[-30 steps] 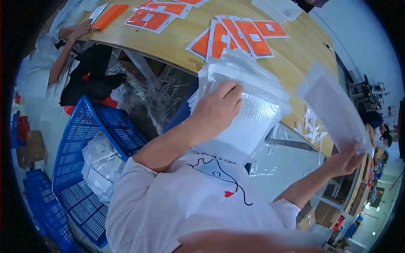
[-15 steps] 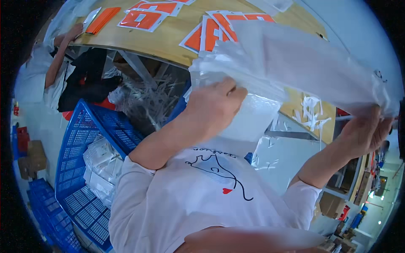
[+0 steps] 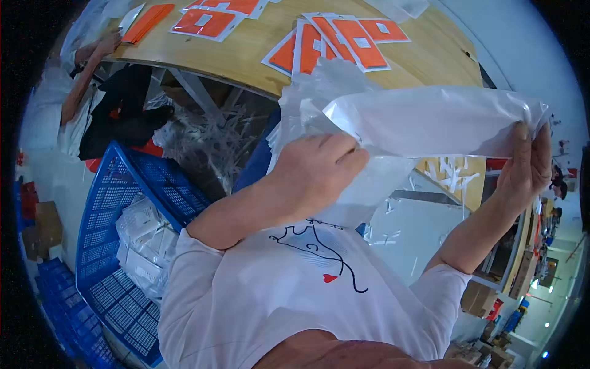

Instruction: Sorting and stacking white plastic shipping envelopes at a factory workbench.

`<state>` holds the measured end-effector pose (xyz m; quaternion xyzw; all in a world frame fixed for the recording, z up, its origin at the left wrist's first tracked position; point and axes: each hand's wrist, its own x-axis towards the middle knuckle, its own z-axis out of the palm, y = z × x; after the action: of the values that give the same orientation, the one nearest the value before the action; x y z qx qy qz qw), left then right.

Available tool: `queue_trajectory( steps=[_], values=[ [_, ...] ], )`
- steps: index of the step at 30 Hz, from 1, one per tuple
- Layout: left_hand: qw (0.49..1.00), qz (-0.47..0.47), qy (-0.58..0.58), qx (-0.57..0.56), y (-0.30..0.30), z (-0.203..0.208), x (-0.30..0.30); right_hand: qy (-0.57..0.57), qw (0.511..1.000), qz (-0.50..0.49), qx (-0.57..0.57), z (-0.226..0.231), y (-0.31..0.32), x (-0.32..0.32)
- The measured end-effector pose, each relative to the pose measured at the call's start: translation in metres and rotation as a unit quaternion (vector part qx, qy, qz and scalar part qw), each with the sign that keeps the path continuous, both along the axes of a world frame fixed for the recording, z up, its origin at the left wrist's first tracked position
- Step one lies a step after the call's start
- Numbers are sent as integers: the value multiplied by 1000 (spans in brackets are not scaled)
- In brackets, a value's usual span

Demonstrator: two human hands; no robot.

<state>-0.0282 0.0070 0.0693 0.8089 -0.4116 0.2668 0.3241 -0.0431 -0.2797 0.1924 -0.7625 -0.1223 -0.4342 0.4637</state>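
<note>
A translucent white plastic bag [image 3: 430, 120] stretches level between my two hands, in front of my chest. My right hand [image 3: 525, 163] pinches its far right end between thumb and fingers. At the bag's left end, my left hand [image 3: 322, 172] is closed on its edge, the fingertips partly hidden. Beneath that hand hangs a stack of similar plastic bags [image 3: 313, 92], fanned at the upper edge and reaching down toward my shirt. Several orange packets with white borders [image 3: 362, 43] lie on the wooden table [image 3: 442, 55] beyond the bags.
A blue plastic basket [image 3: 98, 215] holding clear packed bags [image 3: 144, 246] stands at my left. Plastic scraps [image 3: 203, 147] fill the space under the table. White strips [image 3: 452, 175] lie on the table's right corner. At the far left, another person's hand [image 3: 110, 43] touches a stack of orange sheets [image 3: 147, 23].
The bag in my right hand has swung down and now lies level, uncovering the orange packets behind it. My right hand has shifted slightly up and left; my left hand has moved slightly right.
</note>
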Motion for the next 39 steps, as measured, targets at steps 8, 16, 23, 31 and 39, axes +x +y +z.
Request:
queue_trajectory(
  steps=[8, 16, 23, 31, 39],
  values=[
    [953, 38, -41, -297, 30, 16, -15, 123, 988, 74, -61, 24, 18, -10],
    [787, -175, 478, -348, 28, -11, -12, 201, 920, 101, -320, 10, 109, -55],
    [662, -146, 562, -474, 23, -27, -18, 193, 858, 128, -459, -33, 117, -23],
    [612, -184, 564, -523, 9, -26, -18, 84, 881, 126, -447, -80, 129, -41],
    [819, -125, 470, -304, 14, -37, -7, 285, 868, 261, -311, -102, 117, -24]
  ],
)
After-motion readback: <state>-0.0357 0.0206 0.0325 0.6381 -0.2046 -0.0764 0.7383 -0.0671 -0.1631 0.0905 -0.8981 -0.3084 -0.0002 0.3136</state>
